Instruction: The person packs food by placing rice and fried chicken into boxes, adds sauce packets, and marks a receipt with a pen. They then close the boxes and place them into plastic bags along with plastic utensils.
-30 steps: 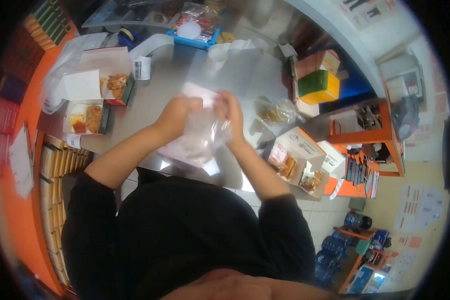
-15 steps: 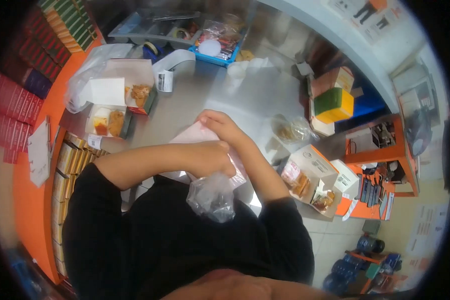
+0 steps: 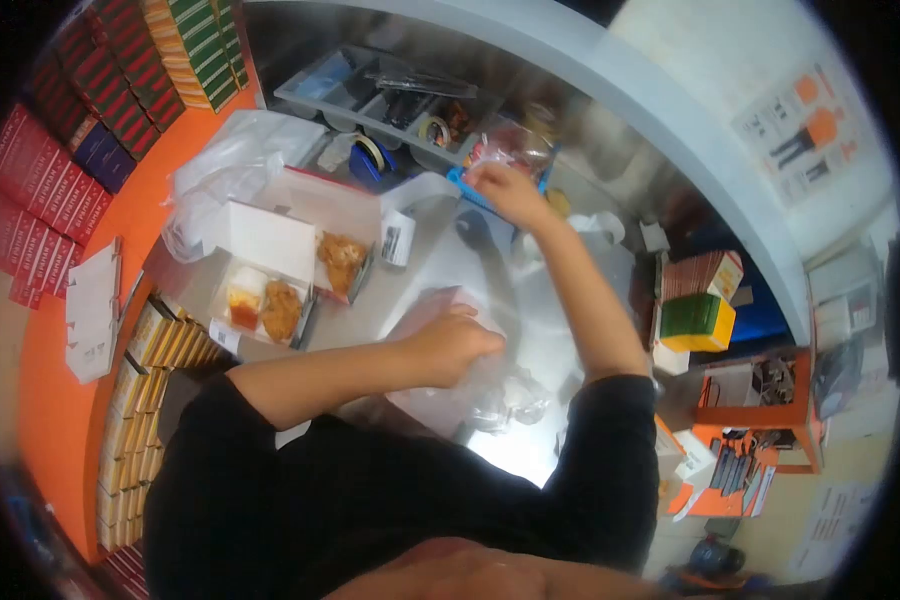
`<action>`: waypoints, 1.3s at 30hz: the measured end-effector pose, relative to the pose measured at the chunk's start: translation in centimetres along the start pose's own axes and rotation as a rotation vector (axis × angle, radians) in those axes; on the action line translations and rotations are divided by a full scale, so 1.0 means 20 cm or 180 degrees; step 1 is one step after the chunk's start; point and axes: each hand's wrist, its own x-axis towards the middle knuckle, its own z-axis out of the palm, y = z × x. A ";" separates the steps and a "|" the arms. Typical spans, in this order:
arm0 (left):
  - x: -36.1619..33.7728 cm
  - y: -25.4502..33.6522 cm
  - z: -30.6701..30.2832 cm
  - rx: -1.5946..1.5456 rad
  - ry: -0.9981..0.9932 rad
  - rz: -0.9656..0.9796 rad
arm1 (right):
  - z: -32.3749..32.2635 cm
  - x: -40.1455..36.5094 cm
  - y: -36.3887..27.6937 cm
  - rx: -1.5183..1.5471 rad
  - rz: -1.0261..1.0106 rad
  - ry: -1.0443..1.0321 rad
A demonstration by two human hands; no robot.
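Note:
My left hand (image 3: 454,346) is closed round a pale pink bag (image 3: 432,402) over the metal counter. Crumpled clear plastic (image 3: 510,400) lies against the bag, just right of that hand. My right hand (image 3: 508,192) reaches out to the blue basket (image 3: 482,196), which holds small packets (image 3: 500,150). Its fingers are bent at the basket's near edge, and what they touch is hidden. To the left, two open boxes hold fried chicken: one piece (image 3: 341,262) in the rear box, another (image 3: 282,308) beside a wrapped portion (image 3: 245,301) in the front box.
Behind the boxes lie plastic bags (image 3: 240,160) and a blue tape dispenser (image 3: 372,164). A grey divided tray (image 3: 370,105) stands at the back. Stacked cartons (image 3: 698,322) are on the right, with an orange shelf (image 3: 760,412) beyond. Red boxes (image 3: 45,200) line the left.
My right hand has left the pink bag and moved forward to the blue basket. My left hand still holds the bag. The view has shifted, so the chicken boxes appear nearer.

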 end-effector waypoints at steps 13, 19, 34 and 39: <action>0.11 -0.50 -0.20 -0.0560 -0.0295 -0.0515 | 0.18 1.51 0.43 -0.3143 0.0654 0.0187; 0.01 -0.63 0.26 -0.2953 -0.0377 -0.1157 | 0.46 1.72 0.56 -0.3422 0.0459 0.0454; 0.23 -0.70 -1.27 0.1212 0.1965 -0.1502 | -0.07 0.81 -0.09 -0.0974 -0.1480 -0.0264; 0.35 -0.89 -1.20 0.1277 0.2153 -0.1398 | 0.11 0.87 -0.13 -0.0565 -0.1720 -0.0002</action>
